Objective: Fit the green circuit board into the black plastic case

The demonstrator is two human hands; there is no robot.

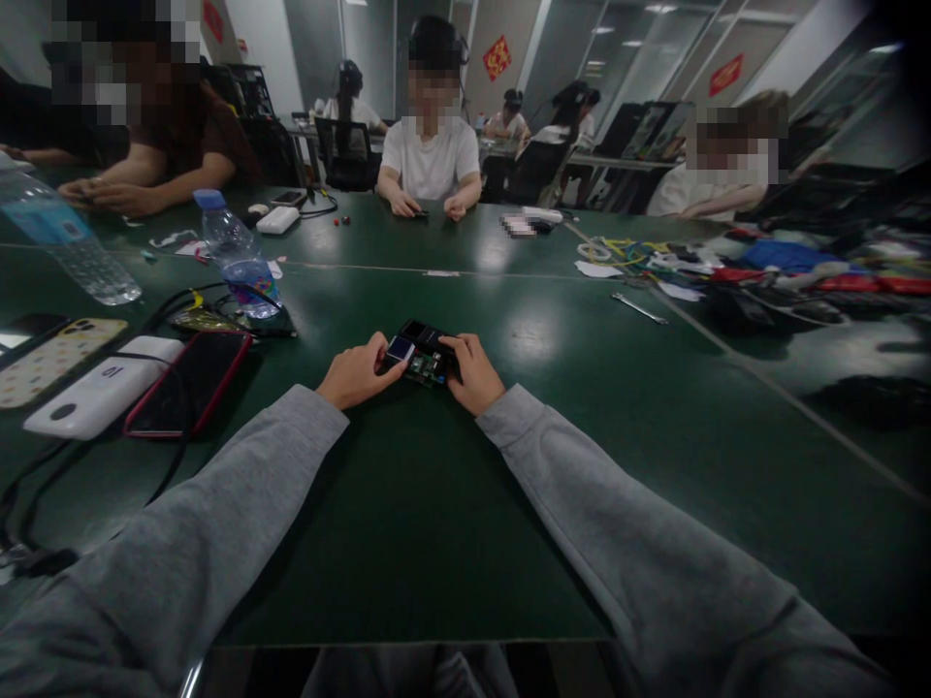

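Observation:
Between my hands, just above or on the green table, is a small opened electronic device. It shows a green circuit board (428, 367), a small screen (401, 350) and a black casing (420, 331) behind them. My left hand (360, 372) pinches the screen side, thumb along its lower edge. On the other side, my right hand (472, 374) grips the black casing, with fingers over its top and thumb near the board. Whether the board is fixed to the casing I cannot tell.
Left of me lie a red-edged phone (190, 384), a white power bank (106, 388), a dotted phone case (64, 363), cables and two water bottles (243, 254) (77, 242). To the right are a wrench (638, 308) and a heap of cables (626, 254). A person (429, 155) sits opposite.

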